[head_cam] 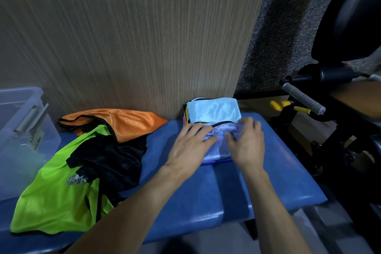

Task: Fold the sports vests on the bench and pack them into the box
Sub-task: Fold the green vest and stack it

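I log mid-task: both hands, left (pixel 190 142) and right (pixel 246 140), press flat-fingered on a pale vest (pixel 218 140) on the bench (pixel 206 192) beside the folded stack (pixel 214 112); three loose vests (pixel 99 150) remain, box (pixel 22 130) apparently unpacked.

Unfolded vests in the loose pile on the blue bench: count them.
3 visible: a shiny orange vest at the back by the wall, a neon green vest in front, and a black mesh vest lying across the two. Others may be hidden underneath.
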Demonstrator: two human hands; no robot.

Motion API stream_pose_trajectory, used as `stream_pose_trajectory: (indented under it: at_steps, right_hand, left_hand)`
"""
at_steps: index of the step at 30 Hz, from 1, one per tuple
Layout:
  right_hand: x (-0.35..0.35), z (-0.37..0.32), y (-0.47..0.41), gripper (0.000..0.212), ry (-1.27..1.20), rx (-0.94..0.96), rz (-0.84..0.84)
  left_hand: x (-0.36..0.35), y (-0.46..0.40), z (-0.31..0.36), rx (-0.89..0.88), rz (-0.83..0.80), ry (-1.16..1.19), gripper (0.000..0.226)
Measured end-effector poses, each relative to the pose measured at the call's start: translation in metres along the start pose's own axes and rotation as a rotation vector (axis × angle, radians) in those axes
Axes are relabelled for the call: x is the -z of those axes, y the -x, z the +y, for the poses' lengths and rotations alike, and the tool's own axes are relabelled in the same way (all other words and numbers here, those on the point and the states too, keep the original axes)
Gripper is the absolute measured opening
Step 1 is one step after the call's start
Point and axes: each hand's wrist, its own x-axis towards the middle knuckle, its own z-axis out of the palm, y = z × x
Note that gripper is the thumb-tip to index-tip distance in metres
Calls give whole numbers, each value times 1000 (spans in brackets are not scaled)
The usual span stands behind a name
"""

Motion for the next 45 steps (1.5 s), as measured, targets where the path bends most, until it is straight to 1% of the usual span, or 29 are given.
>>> stream_pose_trajectory:
  at_steps: [2,3,5,7,8,11,12,13,15,16,17,22,25,27,30,33,35,37,39,42,45]
  right_hand:
    - [-10,-4,9,22,137,272,123]
    - [-14,-6,12,19,184,364,135]
    - [-20,-6,19,21,272,437,102]
    - [-20,-3,26,25,354,426,74]
    - [-20,-3,29,30,383,414,51]
    - [-20,-5,36,52,419,372,-37]
    - [-21,-4,37,57,417,358,-61]
    - [-21,-2,37,62,404,341,-87]
    - [-19,2,35,69,371,318,-149]
    - [-19,5,33,71,349,313,-170]
    - [-20,7,32,71,319,308,-182]
    - [-23,10,29,76,196,254,-282]
    - [-18,14,24,75,112,228,-314]
    - [-14,14,22,75,101,209,-321]
    - [-14,15,21,81,104,199,-339]
    - [-14,15,20,89,143,203,-366]
    - [-14,15,20,92,160,202,-374]
    - [-15,14,20,92,175,196,-357]
    - [-16,12,20,92,225,211,-318]
    - [-16,7,19,94,314,291,-222]
    - [-16,7,19,95,319,317,-245]
  left_hand:
    - [-7,2,-7,29,-74,47,52]
    - [-10,2,-10,33,-104,61,48]
    - [-9,-2,-14,29,-152,118,37]
    - [-1,-13,-18,40,-185,183,39]
    - [4,-19,-18,64,-198,204,41]
    - [10,-40,-14,95,-157,191,45]
    - [12,-47,-12,85,-199,196,47]
    - [10,-53,-11,82,-296,214,48]
    - [2,-63,-22,122,-556,219,51]
    - [-4,-66,-30,143,-639,204,53]
    - [-8,-68,-39,147,-670,190,55]
    - [-14,-73,-56,145,-658,179,59]
    - [-11,-74,-53,153,-607,125,61]
    - [-12,-74,-53,176,-565,105,61]
    - [-14,-74,-49,219,-526,103,55]
    - [-10,-72,-45,327,-462,112,46]
    - [-6,-72,-42,288,-378,32,46]
    - [-3,-80,-39,169,-321,-7,50]
    - [-4,-96,-33,83,-371,-20,52]
    - [-15,-112,-34,49,-544,-21,54]
    - [-27,-111,-46,71,-589,60,55]
